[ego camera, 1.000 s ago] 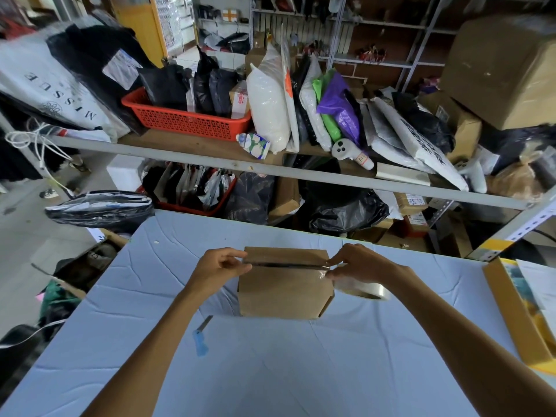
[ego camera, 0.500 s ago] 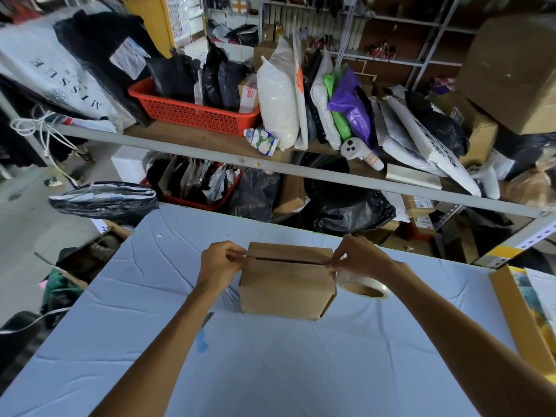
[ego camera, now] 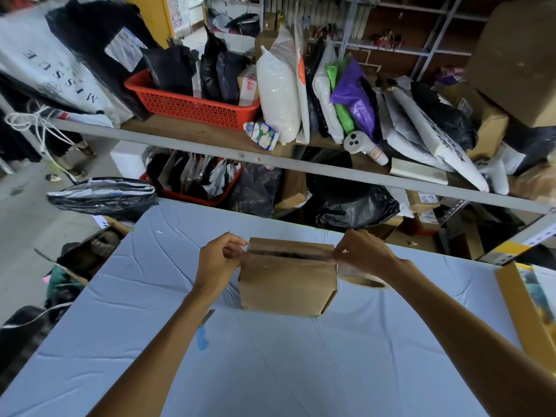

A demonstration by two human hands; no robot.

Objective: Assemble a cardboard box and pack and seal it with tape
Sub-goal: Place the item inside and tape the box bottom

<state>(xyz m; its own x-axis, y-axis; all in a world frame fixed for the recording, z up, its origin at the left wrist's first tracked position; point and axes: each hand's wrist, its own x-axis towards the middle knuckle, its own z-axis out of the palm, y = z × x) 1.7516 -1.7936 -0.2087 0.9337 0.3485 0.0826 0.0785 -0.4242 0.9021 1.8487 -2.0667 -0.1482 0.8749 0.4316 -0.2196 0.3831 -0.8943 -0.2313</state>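
A small brown cardboard box (ego camera: 287, 287) stands on the table covered in light blue cloth (ego camera: 270, 362). Its top flaps meet at a dark seam. A strip of clear tape (ego camera: 288, 253) runs along that seam from one hand to the other. My left hand (ego camera: 221, 260) pinches the tape's free end at the box's left top edge. My right hand (ego camera: 364, 254) pinches the tape at the right top edge. The tape roll (ego camera: 362, 279) hangs just below my right hand, beside the box's right side.
A blue-handled cutter (ego camera: 203, 332) lies on the cloth under my left forearm. A yellow-edged box (ego camera: 523, 314) sits at the table's right edge. Beyond the far table edge runs a crowded metal shelf (ego camera: 270, 164) with a red basket (ego camera: 192, 103) and bags.
The tape strip has come down from just above the box onto its top seam. Both hands have lowered a little to the box's top edges, with the roll still under my right hand.
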